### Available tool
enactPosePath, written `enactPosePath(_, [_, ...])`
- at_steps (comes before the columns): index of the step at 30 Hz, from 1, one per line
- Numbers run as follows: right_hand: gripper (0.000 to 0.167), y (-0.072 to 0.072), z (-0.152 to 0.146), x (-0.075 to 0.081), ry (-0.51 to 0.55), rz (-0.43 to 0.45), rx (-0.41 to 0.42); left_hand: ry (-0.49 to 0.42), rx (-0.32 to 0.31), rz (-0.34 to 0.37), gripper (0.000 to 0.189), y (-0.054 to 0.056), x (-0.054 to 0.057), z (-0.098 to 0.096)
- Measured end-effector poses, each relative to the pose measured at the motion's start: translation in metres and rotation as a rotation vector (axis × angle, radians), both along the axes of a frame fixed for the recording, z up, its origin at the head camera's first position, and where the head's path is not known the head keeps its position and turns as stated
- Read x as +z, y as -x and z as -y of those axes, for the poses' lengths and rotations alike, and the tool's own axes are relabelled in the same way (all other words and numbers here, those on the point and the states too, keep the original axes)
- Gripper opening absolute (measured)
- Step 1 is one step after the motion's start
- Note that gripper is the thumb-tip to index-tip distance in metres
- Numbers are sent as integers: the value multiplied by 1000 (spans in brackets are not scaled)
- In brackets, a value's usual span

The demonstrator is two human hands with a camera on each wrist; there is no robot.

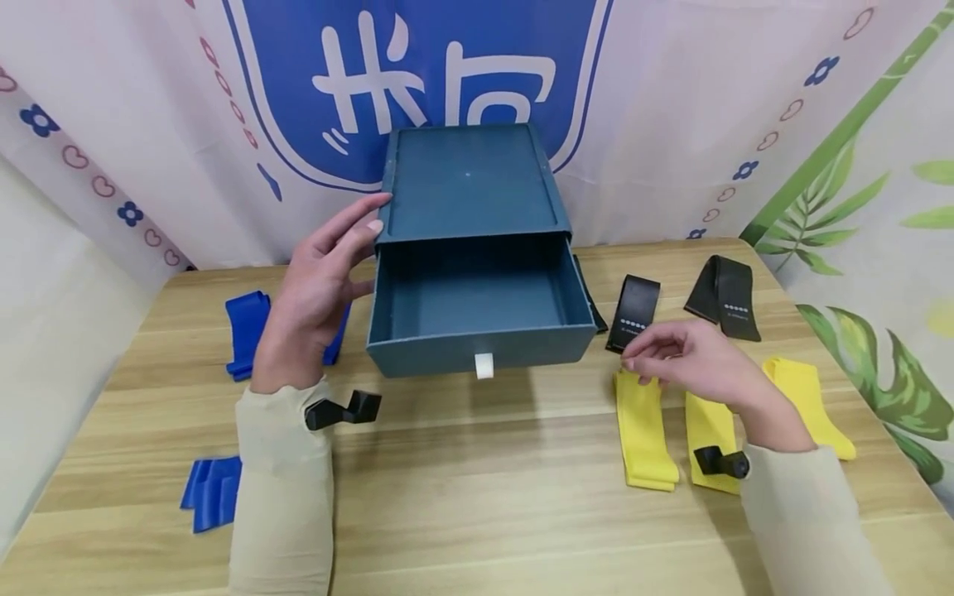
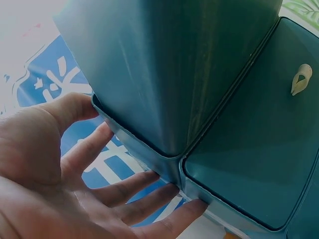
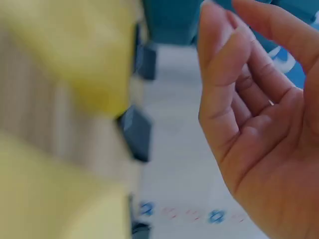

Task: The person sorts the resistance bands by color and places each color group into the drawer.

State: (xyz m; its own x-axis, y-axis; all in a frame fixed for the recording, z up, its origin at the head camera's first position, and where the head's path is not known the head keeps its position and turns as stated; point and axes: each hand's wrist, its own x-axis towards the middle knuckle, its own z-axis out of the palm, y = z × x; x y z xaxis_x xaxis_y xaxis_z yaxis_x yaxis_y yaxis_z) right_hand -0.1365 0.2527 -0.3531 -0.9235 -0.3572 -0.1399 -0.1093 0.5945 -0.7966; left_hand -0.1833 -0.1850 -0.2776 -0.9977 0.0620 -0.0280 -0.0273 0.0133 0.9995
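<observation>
A dark teal drawer box (image 1: 469, 178) stands at the back of the table, with its upper drawer (image 1: 421, 356) pulled out. Nothing lies inside that drawer, and a white pull tab (image 1: 484, 366) sits on its front. My left hand (image 1: 316, 269) touches the box's left side. Its spread fingertips (image 2: 167, 191) meet the edge in the left wrist view. Over the table on the right, my right hand (image 1: 701, 360) hovers with loosely bent fingers, nothing between them. Below it lies a folded yellow strip (image 1: 644, 434), and just beyond its fingertips is a black strip (image 1: 637, 302).
Folded blue strips (image 1: 246, 327) lie on the left of the wooden table (image 1: 447, 513), one nearer the front (image 1: 214, 494). At right are two more yellow strips (image 1: 808, 406) and another black strip (image 1: 734, 294). A printed curtain (image 1: 656, 124) hangs behind.
</observation>
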Motion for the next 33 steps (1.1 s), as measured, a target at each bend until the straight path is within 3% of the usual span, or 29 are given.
enactPosePath(4, [23, 11, -15, -14, -30, 97, -48, -4, 3, -7, 45, 0, -1, 0])
enactPosePath(12, [38, 18, -20, -29, -68, 206, -6, 1, 19, -13, 44, -1, -4, 1])
enactPosePath(17, [45, 17, -16, -30, -179, 148, 17, 11, 27, -18, 43, 0, -5, 0])
enactPosePath(24, [43, 13, -13, -28, -320, 54, -10, 22, 24, -21, 42, 3, -6, -4])
enactPosePath(33, [37, 15, -4, -26, -357, 60, 17, 32, 49, -22, 42, 2, -6, -1])
